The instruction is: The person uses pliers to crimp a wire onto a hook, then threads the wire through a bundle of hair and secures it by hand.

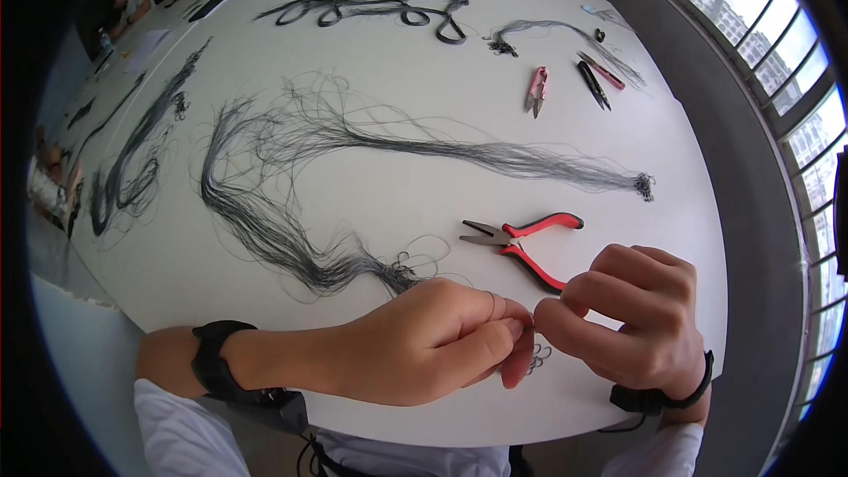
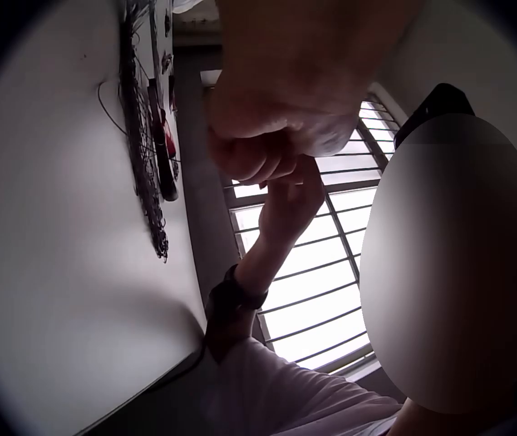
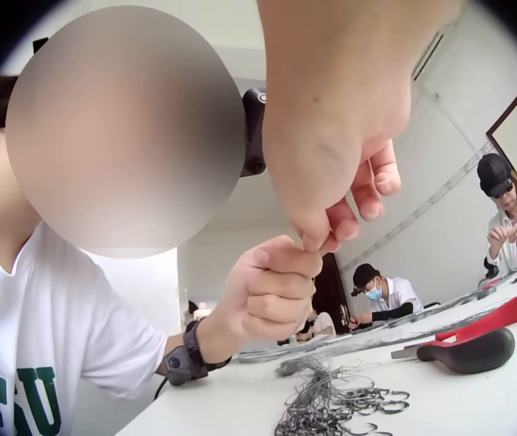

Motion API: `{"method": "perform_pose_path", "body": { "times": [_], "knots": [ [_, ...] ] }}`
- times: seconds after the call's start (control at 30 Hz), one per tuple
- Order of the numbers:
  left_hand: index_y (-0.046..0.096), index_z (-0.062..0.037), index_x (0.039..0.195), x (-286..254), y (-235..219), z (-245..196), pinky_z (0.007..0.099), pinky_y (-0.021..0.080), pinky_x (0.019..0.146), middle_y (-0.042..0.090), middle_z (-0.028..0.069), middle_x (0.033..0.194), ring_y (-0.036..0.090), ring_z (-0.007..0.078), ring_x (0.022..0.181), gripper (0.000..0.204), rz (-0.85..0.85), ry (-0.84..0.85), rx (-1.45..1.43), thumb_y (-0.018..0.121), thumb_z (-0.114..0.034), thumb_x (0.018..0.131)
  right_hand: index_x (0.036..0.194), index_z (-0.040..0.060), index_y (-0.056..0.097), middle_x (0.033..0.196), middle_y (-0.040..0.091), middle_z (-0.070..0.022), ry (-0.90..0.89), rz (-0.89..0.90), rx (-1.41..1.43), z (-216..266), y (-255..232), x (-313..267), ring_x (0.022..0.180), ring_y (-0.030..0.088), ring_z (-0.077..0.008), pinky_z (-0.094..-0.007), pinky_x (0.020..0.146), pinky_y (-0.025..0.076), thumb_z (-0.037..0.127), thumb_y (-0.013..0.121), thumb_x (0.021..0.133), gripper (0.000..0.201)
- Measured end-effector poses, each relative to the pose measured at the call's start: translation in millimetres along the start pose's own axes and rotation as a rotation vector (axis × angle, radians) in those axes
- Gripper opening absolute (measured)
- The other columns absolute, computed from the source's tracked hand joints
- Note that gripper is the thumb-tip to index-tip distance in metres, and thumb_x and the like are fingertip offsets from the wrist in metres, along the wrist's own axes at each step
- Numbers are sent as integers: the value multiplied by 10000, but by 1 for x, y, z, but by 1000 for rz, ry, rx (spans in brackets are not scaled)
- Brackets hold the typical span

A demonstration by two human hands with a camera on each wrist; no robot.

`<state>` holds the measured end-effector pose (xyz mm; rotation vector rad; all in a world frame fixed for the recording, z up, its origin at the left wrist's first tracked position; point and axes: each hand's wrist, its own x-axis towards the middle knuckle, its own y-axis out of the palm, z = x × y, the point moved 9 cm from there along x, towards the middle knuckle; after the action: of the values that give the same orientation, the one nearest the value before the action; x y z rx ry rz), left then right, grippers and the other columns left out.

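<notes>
Both hands meet fingertip to fingertip over the near table edge. My left hand [image 1: 442, 340] pinches thumb against fingers, with a thin strand of fishing line [image 1: 492, 302] crossing its index finger. My right hand [image 1: 632, 314] has its fingers curled, and its index finger and thumb pinch at the same spot. What lies between the fingertips is mostly hidden; I cannot tell its exact shape. Several small metal fish hooks [image 1: 541, 356] show just past the left fingers. In the right wrist view, a heap of hooks [image 3: 331, 409] on dark lines lies below the hands.
Red-handled pliers [image 1: 521, 234] lie beyond the right hand. A long bundle of dark lines [image 1: 291, 243] curves across the white table [image 1: 495, 106]. Pink snips [image 1: 538, 90], black snips [image 1: 593, 85] and more line bundles [image 1: 371, 11] lie farther off. Other people sit around the table.
</notes>
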<state>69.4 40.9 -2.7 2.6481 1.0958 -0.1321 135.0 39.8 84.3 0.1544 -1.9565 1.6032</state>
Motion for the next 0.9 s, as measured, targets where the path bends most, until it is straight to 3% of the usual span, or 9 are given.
{"method": "perform_pose_path", "body": {
  "times": [0.2, 0.33, 0.5, 0.63, 0.73, 0.8, 0.83, 0.9],
  "knots": [
    [548, 12, 866, 2, 0, 0, 209, 261, 451, 367, -50, 533, 293, 32, 478, 282, 8, 7, -40, 334, -153, 946, 693, 161, 588, 596, 411, 68, -55, -129, -5, -3, 2, -7, 495, 376, -61, -177, 379, 287, 91, 654, 475, 238],
    [549, 18, 870, 3, -1, 4, 208, 259, 450, 364, -49, 536, 290, 33, 475, 285, 53, -21, -22, 329, -148, 944, 684, 162, 582, 607, 412, 68, -99, -159, -2, -2, 4, -8, 494, 372, -62, -175, 383, 288, 83, 650, 472, 236],
    [541, 22, 858, 7, -7, 0, 211, 263, 447, 368, -44, 525, 285, 36, 468, 267, -40, 103, 28, 332, -127, 932, 702, 161, 602, 650, 466, 60, -89, -221, -32, -9, 10, -12, 503, 400, -65, -177, 395, 307, 82, 649, 474, 246],
    [531, 18, 833, 9, -12, 0, 212, 265, 442, 372, -38, 521, 289, 34, 464, 257, -90, 80, 97, 334, -117, 928, 701, 137, 614, 684, 511, 50, -86, -265, -4, -16, 14, -15, 523, 445, -73, -186, 405, 333, 97, 663, 487, 223],
    [518, 11, 801, 8, -19, -3, 211, 269, 435, 381, -35, 522, 299, 29, 461, 254, -170, 139, 71, 333, -110, 926, 767, 75, 612, 694, 559, 19, -34, -214, 125, -26, 20, -14, 527, 503, -131, -219, 423, 380, 78, 685, 568, 212],
    [508, 10, 780, 6, -26, -4, 207, 271, 425, 390, -32, 526, 304, 26, 454, 255, -232, 144, 197, 333, -105, 925, 878, 17, 574, 791, 591, -55, 289, -74, 245, -55, 37, -19, 652, 568, -218, -290, 536, 449, 95, 711, 641, 285],
    [508, 10, 780, 6, -28, -4, 207, 271, 425, 390, -32, 526, 304, 26, 454, 255, -234, 139, 202, 333, -105, 925, 878, 17, 574, 791, 591, -55, 290, -81, 249, -55, 37, -20, 652, 568, -218, -290, 536, 449, 95, 711, 641, 285],
    [502, 21, 774, 5, -32, -9, 199, 269, 415, 399, -26, 524, 307, 21, 454, 253, -278, 190, 246, 336, -95, 925, 959, -7, 521, 952, 570, -131, 441, 150, 275, -62, 57, -27, 843, 559, -289, -366, 699, 454, 119, 727, 659, 386]
  ]
}}
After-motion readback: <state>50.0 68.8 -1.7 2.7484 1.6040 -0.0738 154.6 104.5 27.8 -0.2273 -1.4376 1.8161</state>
